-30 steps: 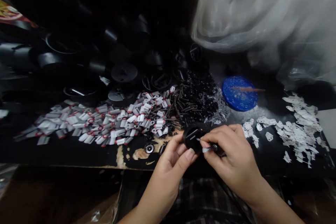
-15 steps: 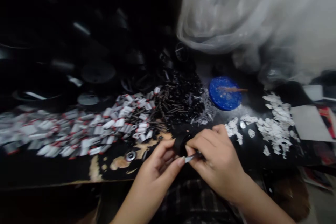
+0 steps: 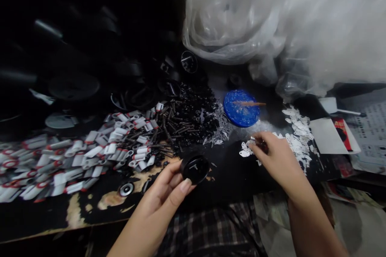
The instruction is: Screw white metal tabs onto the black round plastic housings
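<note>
My left hand grips a round black plastic cup-like part by its rim, thumb in front and fingers behind. Its open side faces up, with a small raised shape inside. Over on the right, my right hand has its thumb and fingers pinched together at the edge of the small flat white pieces. Something small and pale shows at those fingertips; whether it is one of these pieces I cannot tell. More white pieces lie in a heap beyond that hand.
White-grey tubes with red ends cover the left of the black table. Springs and small black parts are piled mid-table. Behind stand a blue lid bearing an orange-brown stick and plastic bags.
My hands were together at the black part with a small pale, pointed piece between them. My right hand has moved right to the white pieces; my left still holds the black part.
</note>
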{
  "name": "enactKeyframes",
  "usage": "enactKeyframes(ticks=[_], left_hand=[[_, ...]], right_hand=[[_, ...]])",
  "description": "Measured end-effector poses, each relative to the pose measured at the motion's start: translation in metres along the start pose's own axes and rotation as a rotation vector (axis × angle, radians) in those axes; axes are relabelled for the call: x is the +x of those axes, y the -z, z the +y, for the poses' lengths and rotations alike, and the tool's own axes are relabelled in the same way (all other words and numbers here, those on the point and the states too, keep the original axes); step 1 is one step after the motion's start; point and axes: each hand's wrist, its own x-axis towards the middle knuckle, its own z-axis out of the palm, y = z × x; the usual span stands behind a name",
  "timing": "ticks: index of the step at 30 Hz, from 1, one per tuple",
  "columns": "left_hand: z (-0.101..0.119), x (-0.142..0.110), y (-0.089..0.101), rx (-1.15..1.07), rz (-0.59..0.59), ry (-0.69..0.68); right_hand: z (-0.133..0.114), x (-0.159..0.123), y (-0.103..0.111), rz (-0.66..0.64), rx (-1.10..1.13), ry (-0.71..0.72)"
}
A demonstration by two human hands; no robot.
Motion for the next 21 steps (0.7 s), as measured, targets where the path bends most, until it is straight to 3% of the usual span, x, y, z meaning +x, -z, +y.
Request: enactKeyframes(ticks=[8,11,16,21], left_hand=[[0.006,-0.001,-0.007,-0.039,0.038,0.001],[0.007,-0.001,-0.010,-0.054,-0.002,-0.002],[0.009,-0.003,-0.011,-0.198,-0.029,-0.052],[0.015,-0.007,-0.004,-0.365,-0.049,0.003]], right_hand=[[-0.016,-0.011,-0.006,0.020,-0.040,0.030],[-0.021,-0.012,-0.010,0.048,-0.007,0.032],[-0.062,-0.022,-0.019,-0.022,0.257,0.165],[-0.103,-0.031,-0.032,-0.111,0.581,0.226]])
